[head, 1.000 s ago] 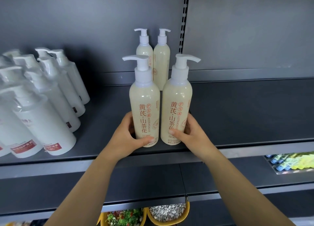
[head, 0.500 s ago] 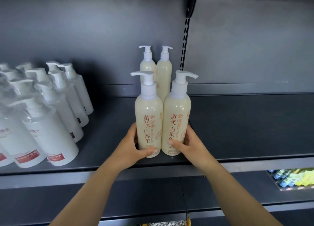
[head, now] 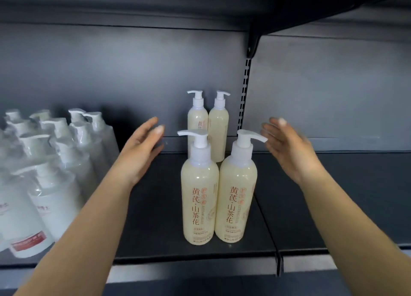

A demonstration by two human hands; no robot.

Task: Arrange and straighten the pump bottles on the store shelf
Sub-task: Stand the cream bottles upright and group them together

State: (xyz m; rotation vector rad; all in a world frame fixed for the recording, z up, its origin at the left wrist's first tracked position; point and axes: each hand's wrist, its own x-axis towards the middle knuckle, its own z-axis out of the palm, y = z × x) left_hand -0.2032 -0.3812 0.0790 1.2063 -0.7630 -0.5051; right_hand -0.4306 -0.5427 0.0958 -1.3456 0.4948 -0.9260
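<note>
Two cream pump bottles with orange lettering stand upright side by side near the front of the dark shelf (head: pixel 155 235): the front left bottle (head: pixel 199 198) and the front right bottle (head: pixel 236 195). Their spouts point outward, left and right. Two more of the same kind, the back left bottle (head: pixel 196 120) and the back right bottle (head: pixel 219 126), stand behind them against the back panel. My left hand (head: pixel 139 150) is raised to the left of the bottles, fingers apart, touching nothing. My right hand (head: pixel 289 149) is raised to their right, also spread and empty.
Several white pump bottles (head: pixel 51 169) wrapped in clear film crowd the left part of the shelf. A slotted upright (head: pixel 245 91) and a bracket (head: pixel 253 44) of the upper shelf stand behind the cream bottles. The shelf extends bare to the right (head: pixel 344 195).
Both hands have let go of the two front bottles and lifted up and apart to either side. The view has tilted upward, so the bottles sit lower in the frame.
</note>
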